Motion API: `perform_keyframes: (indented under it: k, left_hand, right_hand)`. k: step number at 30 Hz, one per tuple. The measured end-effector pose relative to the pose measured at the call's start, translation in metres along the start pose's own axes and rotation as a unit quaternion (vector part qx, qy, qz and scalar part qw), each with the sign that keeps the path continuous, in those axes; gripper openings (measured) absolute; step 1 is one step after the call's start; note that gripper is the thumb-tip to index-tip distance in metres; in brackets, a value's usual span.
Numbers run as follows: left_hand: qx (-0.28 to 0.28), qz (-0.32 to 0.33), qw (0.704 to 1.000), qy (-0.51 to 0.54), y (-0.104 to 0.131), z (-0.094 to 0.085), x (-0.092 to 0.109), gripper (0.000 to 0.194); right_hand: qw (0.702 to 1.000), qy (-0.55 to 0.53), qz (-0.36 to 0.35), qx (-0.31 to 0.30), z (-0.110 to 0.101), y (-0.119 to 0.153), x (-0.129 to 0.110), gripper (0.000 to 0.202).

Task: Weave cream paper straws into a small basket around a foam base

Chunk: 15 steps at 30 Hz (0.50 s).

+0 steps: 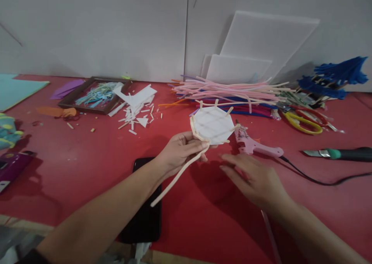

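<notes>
My left hand [181,149] grips a white many-sided board [213,124] by its lower left edge, above the red table [95,171]. Short cream stubs stick out around the board's rim. A long cream strip [180,175] runs along its left edge, passes under my left thumb and hangs down toward the near left. To the right of the board, my right hand [251,175] is slightly blurred, with its fingers apart and nothing visible between them. Just beyond it lies a pink glue gun [258,145].
A black phone [148,217] lies under my left forearm. Pink strips [232,91], yellow-handled scissors [302,124] and a cutter knife [343,154] lie at the back and right. White scraps [136,105] and a brown tray [83,108] are at the back left.
</notes>
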<state>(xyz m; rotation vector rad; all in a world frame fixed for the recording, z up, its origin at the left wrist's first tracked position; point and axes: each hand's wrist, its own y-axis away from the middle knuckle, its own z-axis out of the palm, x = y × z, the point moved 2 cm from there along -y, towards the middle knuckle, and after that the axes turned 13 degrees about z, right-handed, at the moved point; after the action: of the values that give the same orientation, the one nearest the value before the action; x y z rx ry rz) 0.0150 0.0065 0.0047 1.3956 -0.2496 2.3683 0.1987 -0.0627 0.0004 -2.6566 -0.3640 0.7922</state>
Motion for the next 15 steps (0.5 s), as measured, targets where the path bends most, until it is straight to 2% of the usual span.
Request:
perform_keyframes:
  k: [2,5,11,15]
  left_hand:
    - [0.007,-0.001,1.000,-0.004,0.000,0.000,0.000,0.034]
    - [0.015,0.003,1.000,-0.002,0.000,0.001,0.002,0.032]
    - [0.011,0.019,1.000,0.008,-0.001,-0.001,0.000,0.025]
    - [0.011,0.013,1.000,0.018,-0.002,-0.003,-0.002,0.024]
  right_hand:
    - [0.999,0.014,0.035,0.023,-0.004,-0.002,0.012,0.024]
    - [0.998,0.033,0.050,0.023,-0.008,-0.005,0.030,0.030]
    - [0.976,0.191,0.066,0.081,-0.025,-0.008,0.057,0.040]
    - [0.951,0.288,0.113,0.019,-0.024,-0.006,0.074,0.041]
